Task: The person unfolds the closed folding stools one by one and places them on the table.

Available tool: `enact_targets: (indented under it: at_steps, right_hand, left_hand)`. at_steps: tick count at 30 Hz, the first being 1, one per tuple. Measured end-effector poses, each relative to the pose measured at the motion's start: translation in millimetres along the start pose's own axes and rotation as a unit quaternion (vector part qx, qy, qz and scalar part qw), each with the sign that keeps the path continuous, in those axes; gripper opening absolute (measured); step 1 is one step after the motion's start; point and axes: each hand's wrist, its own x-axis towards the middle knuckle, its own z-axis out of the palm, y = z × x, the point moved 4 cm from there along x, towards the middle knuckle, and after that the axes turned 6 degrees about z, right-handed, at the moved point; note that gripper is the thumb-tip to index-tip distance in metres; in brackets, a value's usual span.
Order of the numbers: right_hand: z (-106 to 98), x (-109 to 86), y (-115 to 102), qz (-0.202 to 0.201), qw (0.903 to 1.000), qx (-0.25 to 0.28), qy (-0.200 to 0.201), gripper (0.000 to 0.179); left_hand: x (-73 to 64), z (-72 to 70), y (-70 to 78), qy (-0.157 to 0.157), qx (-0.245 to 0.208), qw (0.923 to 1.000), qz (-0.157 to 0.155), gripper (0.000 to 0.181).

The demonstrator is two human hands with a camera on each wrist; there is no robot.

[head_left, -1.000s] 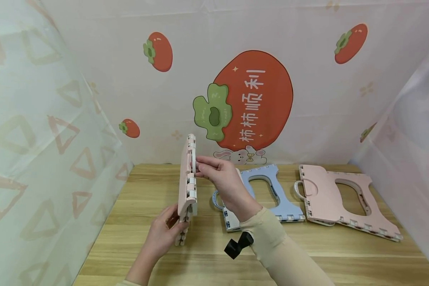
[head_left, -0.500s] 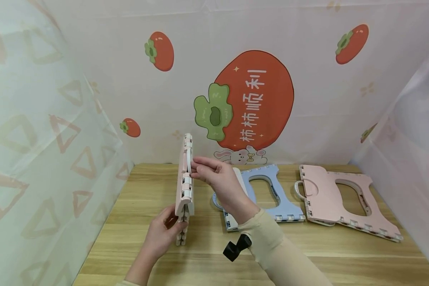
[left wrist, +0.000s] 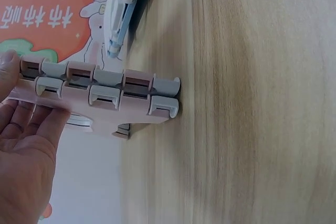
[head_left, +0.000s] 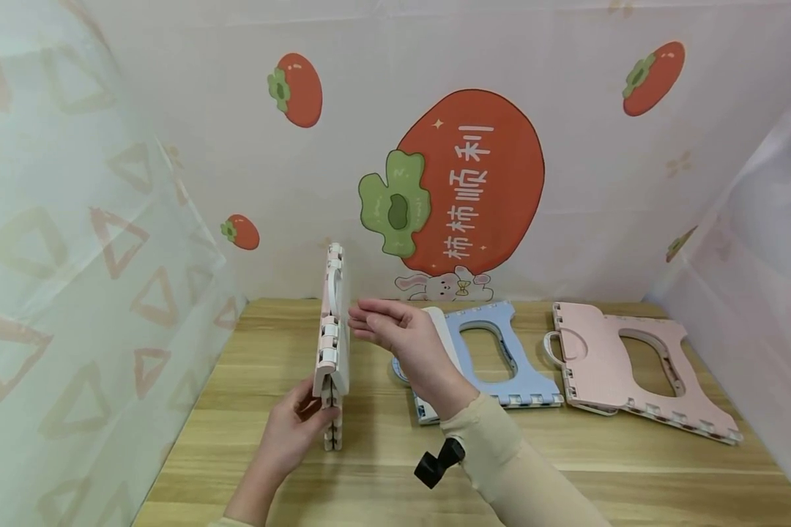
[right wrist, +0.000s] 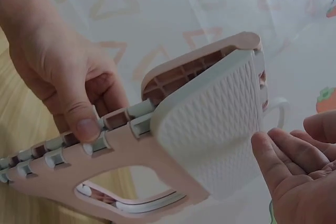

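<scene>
In the head view, a pink-and-white folding stool (head_left: 329, 351) is held upright over the counter (head_left: 376, 476), folded narrow, with its white handle (head_left: 332, 293) on its edge. The left hand (head_left: 290, 432) grips its lower near part; the right hand (head_left: 411, 340), fingers extended and grasping nothing, is just beside its white face. A blue stool (head_left: 527, 380) lies to the right of the upright stool, and a second pink stool (head_left: 593, 351) farther right. Behind the upright stool, a printed persimmon (head_left: 514, 176) carries sideways lettering (head_left: 468, 190), 柿柿顺利.

In the left wrist view, that hand's fingers hold the upright stool near its hinges; the lettering appears partly, inverted.

In the right wrist view, the white panel (right wrist: 210, 119) and pink half stand slightly apart; whether the right fingertips touch the panel, I cannot tell. The step looks like adjusting these halves. The next move probably calls for a steady left grip and flat right-hand pressure. No brand is readable on the stools.
</scene>
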Motion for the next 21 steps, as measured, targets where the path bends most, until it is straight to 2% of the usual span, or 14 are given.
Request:
enact_targets:
  at_steps: [5,11,17,21]
  right_hand:
    - [-4.6,-1.4,11.4,0.024,0.9995,-0.021,0.005,0.035]
    - [-7.7,-2.8,28.6,0.047,0.9970,-0.061,0.000,0.037]
    - [-8.6,-6.5,48.9,0.077,0.9876,-0.136,-0.014,0.037]
    - [-7.3,-8.5,59.8,0.078,0.9812,-0.175,-0.027,0.039]
  left_hand:
    - [0.5,-1.4,1.5,0.003,-0.010,0.9999,0.010,0.059]
    - [0.0,-3.0,1.0,0.009,-0.019,0.9998,0.005,0.052]
    - [-1.1,-4.8,-0.4,0.017,-0.012,0.9998,0.007,0.046]
    - [-2.1,-6.5,-0.7,0.020,-0.013,0.9997,0.005,0.045]
